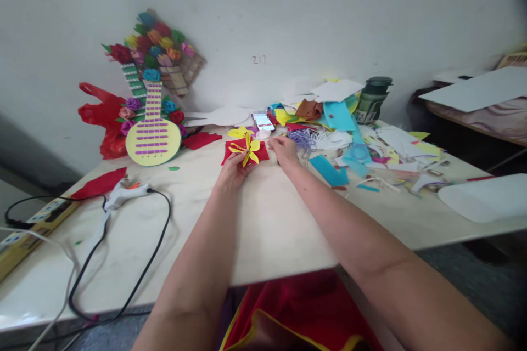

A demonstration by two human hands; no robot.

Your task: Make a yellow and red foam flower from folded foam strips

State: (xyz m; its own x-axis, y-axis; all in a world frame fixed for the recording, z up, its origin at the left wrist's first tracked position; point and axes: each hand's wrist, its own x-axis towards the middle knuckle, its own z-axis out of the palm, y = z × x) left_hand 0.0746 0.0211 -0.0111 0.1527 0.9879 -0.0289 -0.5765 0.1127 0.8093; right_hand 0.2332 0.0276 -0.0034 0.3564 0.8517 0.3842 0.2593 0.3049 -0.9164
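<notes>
My left hand (233, 168) is closed around the stem end of a yellow paper flower (247, 149), holding it over a red paper piece (230, 148) on the pale table (263, 230). My right hand (283, 149) lies just right of the flower with its fingers curled, beside a tangle of purple and white string (304, 138). What the right fingers pinch, if anything, is too small to make out. Another yellow flower piece (240, 132) lies behind the red paper.
A heap of coloured paper scraps (370, 148) covers the table's right side, with a dark green bottle (373, 100) behind. A glue gun (123, 193) and black cable (123, 263) lie left. A paper guitar craft (152, 126) and red bag (101, 115) lean against the wall.
</notes>
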